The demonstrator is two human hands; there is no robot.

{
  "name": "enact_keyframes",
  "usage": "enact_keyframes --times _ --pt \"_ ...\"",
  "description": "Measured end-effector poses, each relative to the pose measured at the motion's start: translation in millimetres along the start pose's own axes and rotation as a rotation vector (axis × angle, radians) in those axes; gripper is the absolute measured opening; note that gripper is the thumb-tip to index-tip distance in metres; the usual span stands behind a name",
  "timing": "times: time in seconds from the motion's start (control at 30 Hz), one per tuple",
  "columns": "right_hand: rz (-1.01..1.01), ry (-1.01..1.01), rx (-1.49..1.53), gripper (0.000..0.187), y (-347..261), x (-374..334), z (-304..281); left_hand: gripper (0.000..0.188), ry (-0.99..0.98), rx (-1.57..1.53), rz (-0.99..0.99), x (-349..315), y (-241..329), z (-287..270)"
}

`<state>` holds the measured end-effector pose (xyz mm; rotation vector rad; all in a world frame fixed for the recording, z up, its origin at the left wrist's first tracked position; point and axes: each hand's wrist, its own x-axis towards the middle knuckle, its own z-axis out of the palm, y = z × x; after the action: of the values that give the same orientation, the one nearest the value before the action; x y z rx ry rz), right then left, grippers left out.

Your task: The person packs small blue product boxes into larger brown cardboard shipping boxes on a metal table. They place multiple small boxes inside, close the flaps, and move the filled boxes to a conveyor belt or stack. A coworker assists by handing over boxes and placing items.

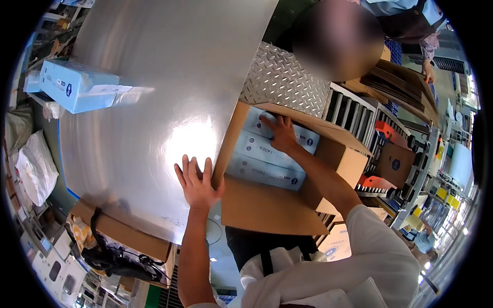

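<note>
An open cardboard carton (272, 205) stands against the right edge of the metal table, its flaps folded outward. Several light blue packs (264, 149) lie in rows inside it. My right hand (282, 134) reaches into the carton, its fingers spread over the farthest visible pack and apparently touching it. On the table's edge, beside the carton's left flap, is my left hand (197, 185), fingers apart and nothing held. Its thumb is close to that flap; whether they touch I cannot tell. Another light blue pack (77, 86) sits at the far left of the table.
The shiny metal table (154, 56) fills the left and middle. Beyond the carton are a diamond-plate surface (285, 79) and a roller conveyor (349, 110). A co-worker's hand (428, 72) is near stacked flat cardboard (395, 87). A box with black cables (118, 231) stands lower left.
</note>
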<state>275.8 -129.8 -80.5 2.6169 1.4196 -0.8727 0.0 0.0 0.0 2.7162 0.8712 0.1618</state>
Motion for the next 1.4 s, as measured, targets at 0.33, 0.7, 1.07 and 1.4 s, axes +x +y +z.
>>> enact_keyframes --times 0.33,0.7,1.07,1.4 --pt "0.503 0.112 0.273 0.069 30 -78 32 0.075 -0.24 -0.05 -0.065 12 13 -19" --pt "-0.565 0.602 0.486 0.023 -193 22 -189 0.046 0.027 -0.247 -0.05 4 -11 -18" --pt "-0.313 0.309 -0.071 0.098 -397 127 -247 0.019 0.927 -0.242 -1.229 -201 -151 -177" --pt "-0.832 0.137 0.036 0.083 -354 -28 -194 0.036 0.075 -0.114 -1.268 -300 -170 -134"
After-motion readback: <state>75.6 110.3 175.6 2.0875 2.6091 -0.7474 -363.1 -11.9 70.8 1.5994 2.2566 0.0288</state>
